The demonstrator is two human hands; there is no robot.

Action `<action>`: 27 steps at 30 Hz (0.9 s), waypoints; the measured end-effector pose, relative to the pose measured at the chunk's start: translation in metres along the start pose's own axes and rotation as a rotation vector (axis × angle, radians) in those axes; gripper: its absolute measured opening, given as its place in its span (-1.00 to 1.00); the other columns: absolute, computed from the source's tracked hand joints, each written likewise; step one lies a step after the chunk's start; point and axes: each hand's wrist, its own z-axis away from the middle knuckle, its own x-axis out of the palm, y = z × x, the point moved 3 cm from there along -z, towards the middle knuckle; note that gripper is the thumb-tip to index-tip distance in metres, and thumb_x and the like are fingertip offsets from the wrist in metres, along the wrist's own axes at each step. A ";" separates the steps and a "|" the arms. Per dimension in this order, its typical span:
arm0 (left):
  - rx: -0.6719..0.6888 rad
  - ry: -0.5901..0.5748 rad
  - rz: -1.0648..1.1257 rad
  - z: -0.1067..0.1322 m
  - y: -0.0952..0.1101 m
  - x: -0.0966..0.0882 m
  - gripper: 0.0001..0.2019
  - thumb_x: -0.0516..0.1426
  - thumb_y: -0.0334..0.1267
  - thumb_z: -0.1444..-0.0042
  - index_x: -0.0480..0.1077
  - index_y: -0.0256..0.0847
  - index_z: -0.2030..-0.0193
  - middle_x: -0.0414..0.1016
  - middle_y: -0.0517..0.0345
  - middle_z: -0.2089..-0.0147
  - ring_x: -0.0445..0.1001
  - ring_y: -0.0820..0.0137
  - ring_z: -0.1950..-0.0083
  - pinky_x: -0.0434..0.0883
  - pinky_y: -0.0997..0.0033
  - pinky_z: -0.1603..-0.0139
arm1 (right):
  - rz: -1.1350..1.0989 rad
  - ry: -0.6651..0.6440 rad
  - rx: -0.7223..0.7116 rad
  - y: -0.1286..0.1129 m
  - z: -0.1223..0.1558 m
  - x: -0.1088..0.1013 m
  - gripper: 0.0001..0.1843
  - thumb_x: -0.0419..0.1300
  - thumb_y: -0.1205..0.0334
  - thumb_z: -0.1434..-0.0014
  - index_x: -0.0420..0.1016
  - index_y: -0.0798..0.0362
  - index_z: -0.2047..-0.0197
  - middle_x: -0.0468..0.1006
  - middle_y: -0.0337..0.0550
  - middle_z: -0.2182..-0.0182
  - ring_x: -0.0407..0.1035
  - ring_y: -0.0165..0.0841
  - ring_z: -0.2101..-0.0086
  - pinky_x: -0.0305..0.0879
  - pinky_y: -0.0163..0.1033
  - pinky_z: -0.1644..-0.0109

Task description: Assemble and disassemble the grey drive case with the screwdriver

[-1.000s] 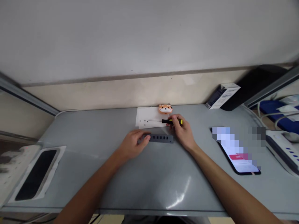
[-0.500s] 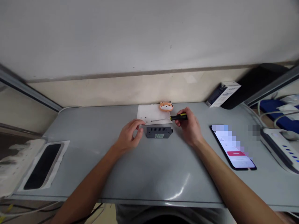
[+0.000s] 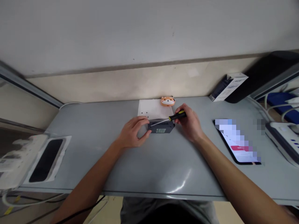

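Observation:
My left hand [image 3: 133, 133] holds the left end of a small dark grey box [image 3: 153, 129], thumb in front and fingers behind. The box has a row of vent slots along its top and a pale label on its front. In my right hand [image 3: 189, 123] is a screwdriver [image 3: 178, 116] with a black and yellow handle. Its thin shaft slants down leftward across the box, and the tip is by the top left corner. Whether the tip touches the box I cannot tell. Behind the box lies a white sheet [image 3: 150, 108] with several small dark pieces, perhaps screws, at its left.
An orange animal-face case [image 3: 168, 101] sits on the sheet's far right corner. A lit phone [image 3: 235, 143] lies to the right, near a power strip [image 3: 282, 133]. A narrow carton [image 3: 230, 87] leans at the back. On the left are a dark phone [image 3: 46, 160] and white plugs [image 3: 14, 152].
My left hand has closed on the box's left end. The screwdriver tip has moved from over the white sheet to the box's top left corner. The whole view has shifted slightly.

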 end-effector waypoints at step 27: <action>0.270 0.237 -0.127 -0.006 0.013 -0.003 -0.89 0.23 -0.44 -0.30 0.43 -0.14 0.15 0.58 0.10 0.16 0.63 0.40 0.17 0.60 0.40 0.12 | 0.078 0.069 -0.030 0.012 -0.008 -0.003 -0.44 0.24 -0.42 -0.19 0.52 -0.04 0.28 0.53 -0.26 0.50 0.30 -0.41 0.53 0.20 -0.29 0.46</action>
